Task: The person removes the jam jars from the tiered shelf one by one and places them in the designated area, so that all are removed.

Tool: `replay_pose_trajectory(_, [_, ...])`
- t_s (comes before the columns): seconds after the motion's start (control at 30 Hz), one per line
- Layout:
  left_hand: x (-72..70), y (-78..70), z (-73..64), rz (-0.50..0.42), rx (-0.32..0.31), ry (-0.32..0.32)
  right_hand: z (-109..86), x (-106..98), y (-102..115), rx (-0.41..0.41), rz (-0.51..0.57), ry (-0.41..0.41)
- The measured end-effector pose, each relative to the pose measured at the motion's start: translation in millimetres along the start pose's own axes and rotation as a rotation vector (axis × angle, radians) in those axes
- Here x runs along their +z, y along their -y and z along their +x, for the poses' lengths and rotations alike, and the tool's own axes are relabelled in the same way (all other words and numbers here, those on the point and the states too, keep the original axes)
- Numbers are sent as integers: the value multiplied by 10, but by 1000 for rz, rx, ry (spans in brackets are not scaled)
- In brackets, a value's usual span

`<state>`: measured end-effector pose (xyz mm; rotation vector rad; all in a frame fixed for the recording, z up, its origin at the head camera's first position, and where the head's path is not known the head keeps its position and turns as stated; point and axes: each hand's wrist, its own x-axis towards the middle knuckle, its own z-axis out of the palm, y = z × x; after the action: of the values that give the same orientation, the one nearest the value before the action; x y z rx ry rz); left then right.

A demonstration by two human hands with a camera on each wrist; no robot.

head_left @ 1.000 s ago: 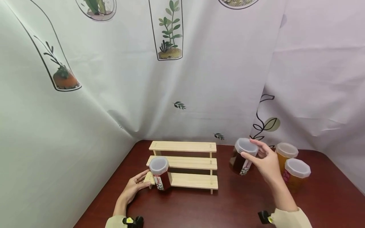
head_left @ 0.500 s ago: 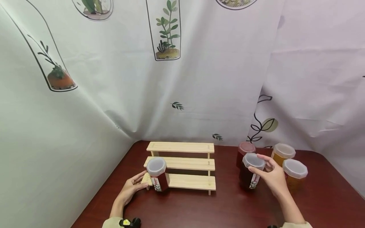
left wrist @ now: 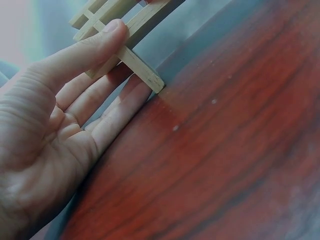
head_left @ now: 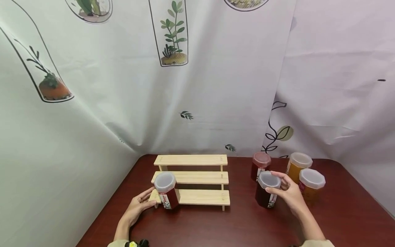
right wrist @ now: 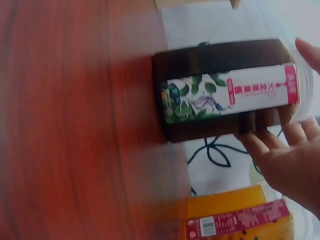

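The left hand [head_left: 138,207] pinches the left end of the lowest board of a three-step wooden rack [head_left: 203,197]; in the left wrist view its thumb [left wrist: 112,42] lies on the wood, with the fingers beneath and behind. A red jar [head_left: 169,197] with a translucent white lid sits by that end of the board, close to the fingertips. With thumb and fingers about the lid, the right hand [head_left: 291,195] grips a dark brown jar [head_left: 263,195], whose white label [right wrist: 225,95] bears plant pictures and faces the right wrist camera. This jar stands upright, its base at the tabletop.
Behind the dark jar stands a red jar [head_left: 258,168] with a reddish lid. Two amber jars, a rear one [head_left: 295,171] and a front one [head_left: 310,187], are to the right of it, close beside the right hand. A printed cloth [head_left: 216,85] hangs behind the dark red table [head_left: 197,228].
The right hand has brought the dark jar nearer and down to the table, uncovering the red jar behind it. The left hand keeps its hold on the rack. The head view has shifted slightly.
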<state>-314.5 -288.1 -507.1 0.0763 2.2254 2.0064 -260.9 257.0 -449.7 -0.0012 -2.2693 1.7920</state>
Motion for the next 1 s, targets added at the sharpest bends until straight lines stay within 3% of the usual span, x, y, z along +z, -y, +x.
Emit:
replay_pose_trajectory(0.23, [4,-33,2,15,-8,-26,47,-90,-13,-4,-36,113])
replay_pose_trajectory(0.5, [-16,-20,-23,33,-7,-35,64,-89,-29,-23,-20,164])
replay_pose_trajectory(0.73, [-22,-30,-25,49,16,9,61,-136,-16,-18,-34,211])
replay_pose_trajectory(1.0, [14,-22,-12,69,21,-18,71,-189,10,-8,-91,244])
